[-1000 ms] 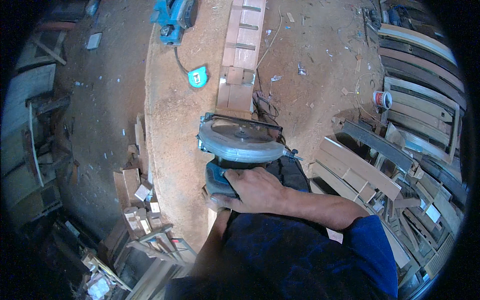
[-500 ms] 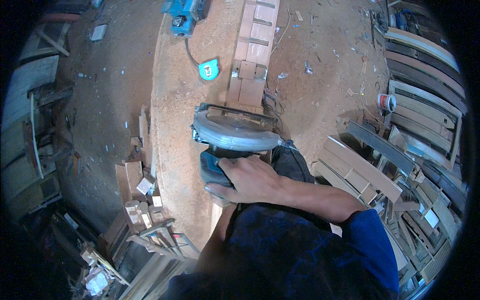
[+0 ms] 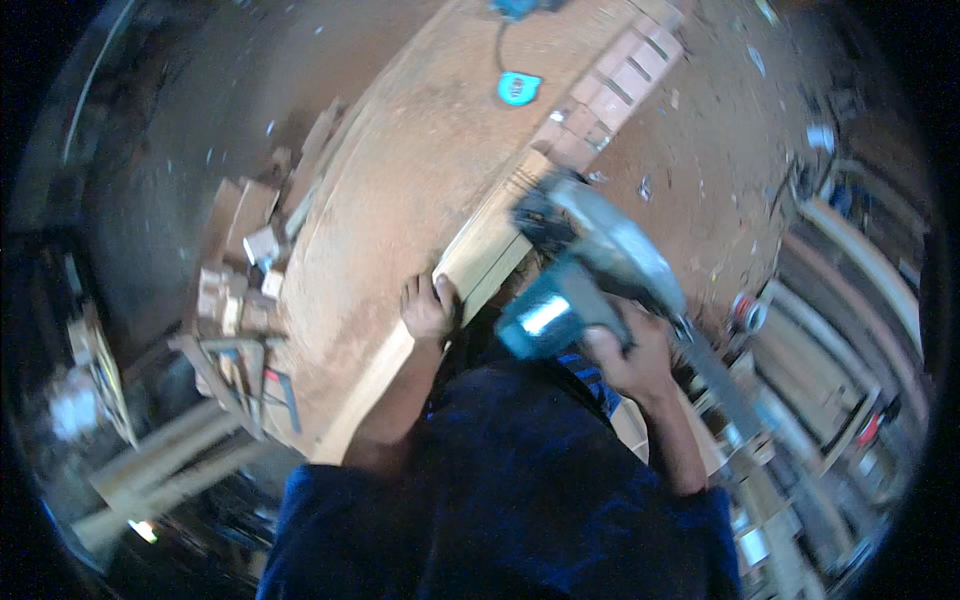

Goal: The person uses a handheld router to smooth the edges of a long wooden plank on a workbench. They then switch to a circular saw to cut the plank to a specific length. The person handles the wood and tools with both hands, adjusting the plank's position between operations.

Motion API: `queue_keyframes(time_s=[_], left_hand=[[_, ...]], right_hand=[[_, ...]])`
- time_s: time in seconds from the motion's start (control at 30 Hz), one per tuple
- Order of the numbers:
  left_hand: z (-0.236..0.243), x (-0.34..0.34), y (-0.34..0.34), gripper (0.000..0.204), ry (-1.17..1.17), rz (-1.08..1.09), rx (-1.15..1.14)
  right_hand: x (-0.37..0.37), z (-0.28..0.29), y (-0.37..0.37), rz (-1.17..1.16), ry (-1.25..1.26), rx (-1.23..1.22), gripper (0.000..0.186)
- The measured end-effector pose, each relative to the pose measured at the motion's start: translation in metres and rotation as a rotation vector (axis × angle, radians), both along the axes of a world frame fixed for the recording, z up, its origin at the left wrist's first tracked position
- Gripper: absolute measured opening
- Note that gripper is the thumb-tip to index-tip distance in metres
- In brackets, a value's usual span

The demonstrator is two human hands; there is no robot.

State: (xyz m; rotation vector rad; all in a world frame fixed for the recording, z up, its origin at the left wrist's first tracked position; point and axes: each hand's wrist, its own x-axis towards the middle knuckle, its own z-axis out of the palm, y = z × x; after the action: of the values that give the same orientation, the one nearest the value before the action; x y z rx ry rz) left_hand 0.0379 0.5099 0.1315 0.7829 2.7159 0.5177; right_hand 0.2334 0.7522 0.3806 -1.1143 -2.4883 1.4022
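Note:
My right hand (image 3: 628,358) grips the handle of a teal circular saw (image 3: 585,275) with a round grey blade guard, held over the near end of a pale wooden plank (image 3: 490,250). My left hand (image 3: 428,308) clasps the near end of that plank, at the edge of a dusty workbench (image 3: 400,190). The picture is blurred by motion. My dark blue clothing fills the lower middle.
A teal tape measure (image 3: 519,88) lies farther up the bench beside a row of short wooden blocks (image 3: 612,92). A blue power tool (image 3: 520,8) sits at the far end. Offcuts (image 3: 245,260) are heaped on the floor at left. Stacked timber pieces (image 3: 850,300) stand at right.
The view has swung and tilted. My right hand has carried the saw to the right, and my left hand has come into view gripping the plank's near end.

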Motion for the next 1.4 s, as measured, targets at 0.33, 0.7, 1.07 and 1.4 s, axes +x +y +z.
queue_keyframes(time_s=[0.33,0.7,1.07,1.4], left_hand=[[0.012,0.002,-0.001,0.039,-0.066,0.088,0.077],[0.03,0.024,0.071,0.101,0.08,-0.19,0.056],[-0.009,0.032,0.088,0.124,0.257,-0.258,-0.09],[-0.02,0.023,0.085,0.132,0.267,-0.288,-0.055]], right_hand=[[0.195,0.01,-0.005,-0.862,0.152,-0.398,0.051],[0.28,-0.154,0.097,-0.807,-0.021,-0.215,0.056],[0.355,-0.568,0.183,-0.165,-0.352,-0.053,0.056],[0.392,-0.798,0.21,-0.044,-1.04,-0.048,0.058]])
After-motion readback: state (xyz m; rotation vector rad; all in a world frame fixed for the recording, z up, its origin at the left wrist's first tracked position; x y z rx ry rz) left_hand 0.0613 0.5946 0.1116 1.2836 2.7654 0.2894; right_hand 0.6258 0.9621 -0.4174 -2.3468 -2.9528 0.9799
